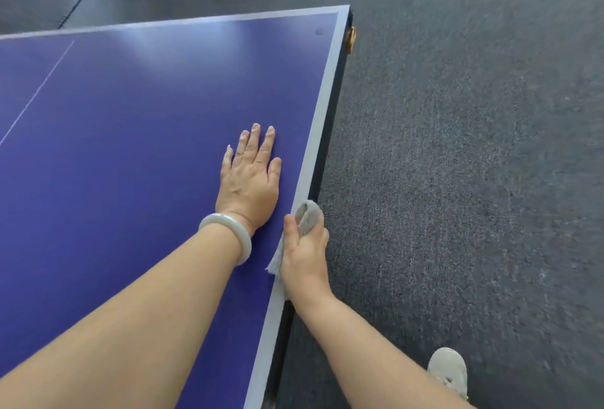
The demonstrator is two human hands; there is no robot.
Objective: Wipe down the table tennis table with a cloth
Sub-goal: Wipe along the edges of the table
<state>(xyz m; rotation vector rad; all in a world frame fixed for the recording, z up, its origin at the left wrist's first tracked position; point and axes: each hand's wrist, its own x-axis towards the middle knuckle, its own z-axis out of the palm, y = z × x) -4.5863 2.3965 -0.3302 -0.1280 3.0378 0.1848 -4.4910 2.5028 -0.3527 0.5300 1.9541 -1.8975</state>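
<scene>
Head view: we look down on the blue counter (130, 147), whose right edge runs away from us to the far corner (343, 15).
Cloth: the grey cloth (310, 215) is bunched on the pale border strip (322, 127) at that right edge, just beside our left wrist.
Right hand: the right hand (305, 253) grips the cloth, with the thumb on top. Its fingers (323, 232) curl over the rim, so their tips are hidden.
Left hand: the left hand (250, 180) lies flat on the counter just inside the strip. Its fingers (251, 142) are straight, slightly apart, and hold nothing.
Axis: the strip's long line leads ahead of the cloth toward the far corner.
Judgement: we expect the next stroke to slide along the strip while the left hand braces.
</scene>
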